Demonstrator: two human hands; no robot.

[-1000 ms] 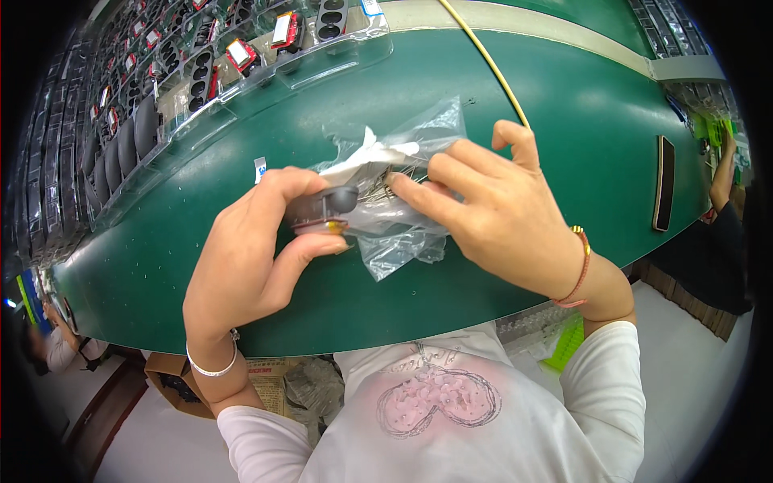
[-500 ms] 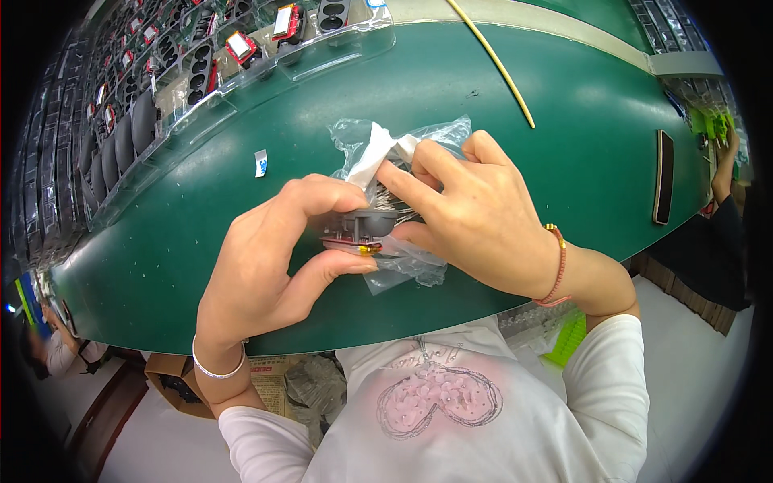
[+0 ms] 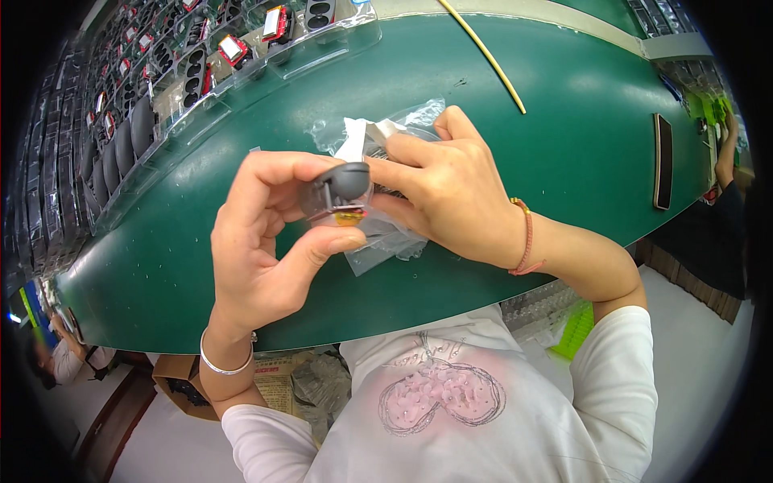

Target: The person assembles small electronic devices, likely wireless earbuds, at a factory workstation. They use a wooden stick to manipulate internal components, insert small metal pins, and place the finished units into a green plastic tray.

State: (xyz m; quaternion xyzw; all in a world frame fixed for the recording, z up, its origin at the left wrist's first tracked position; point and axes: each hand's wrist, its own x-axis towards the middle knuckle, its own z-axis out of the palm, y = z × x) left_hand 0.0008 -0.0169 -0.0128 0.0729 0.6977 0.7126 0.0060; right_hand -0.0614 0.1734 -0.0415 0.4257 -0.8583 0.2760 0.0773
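Near the centre, the left hand [image 3: 270, 237] covers part of the dark grey device [image 3: 349, 182], behind which the right hand's [image 3: 455, 193] fingertips are lost. Thin pieces [image 3: 376, 151] in the clear bag [image 3: 377, 256] are too small to tell apart. The top edge cuts off the yellow tube [image 3: 485, 53] and, upper left, the plastic tray [image 3: 342, 38].

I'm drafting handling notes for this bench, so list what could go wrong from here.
1. The left hand appears to hold the dark grey part near one end; if that grip slips, the part might drop onto the green table.
2. The right hand is at the clear plastic bag; a tug could spill the thin pieces there.
3. The hands are close together, so the right one might knock the part.
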